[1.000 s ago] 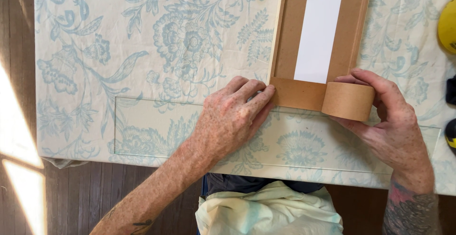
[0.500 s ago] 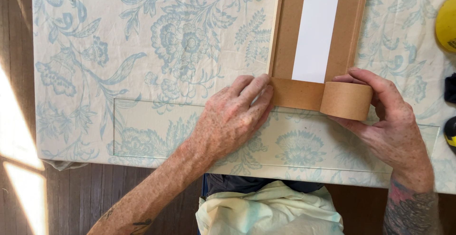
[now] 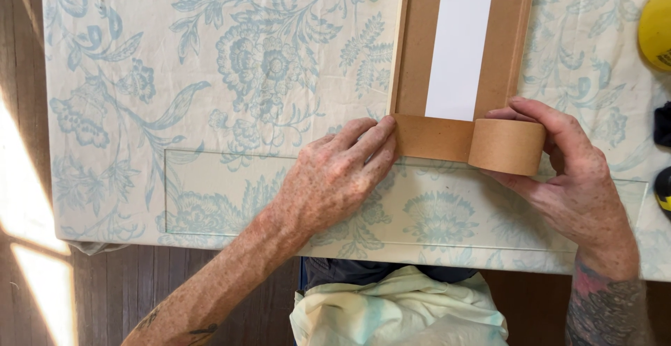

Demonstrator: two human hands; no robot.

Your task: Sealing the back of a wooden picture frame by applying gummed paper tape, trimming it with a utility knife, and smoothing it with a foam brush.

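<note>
Left hand (image 3: 335,178) pressing flat, fingers extended, pinning tape strip (image 3: 430,138) start at bottom-left corner of brown board (image 3: 419,38). Right hand (image 3: 566,178) gripping tape roll (image 3: 507,146), sitting near bottom-right corner. Bottom edge nearly covered; strip not yet cut.

A flat brown cardboard package (image 3: 419,45) lies in the upper middle of the frame, running up out of the top edge. It is a long rectangle, plain kraft brown. A tall white rectangular label (image 3: 459,42) runs down its centre, leaving a brown band on either side; its surface reads as blank white from here. Across the package's lower end, at the centre of the frame, a strip of brown paper tape (image 3: 432,138) lies crosswise, just below the label's bottom edge. No signs or screens show anywhere in the frame.
</note>
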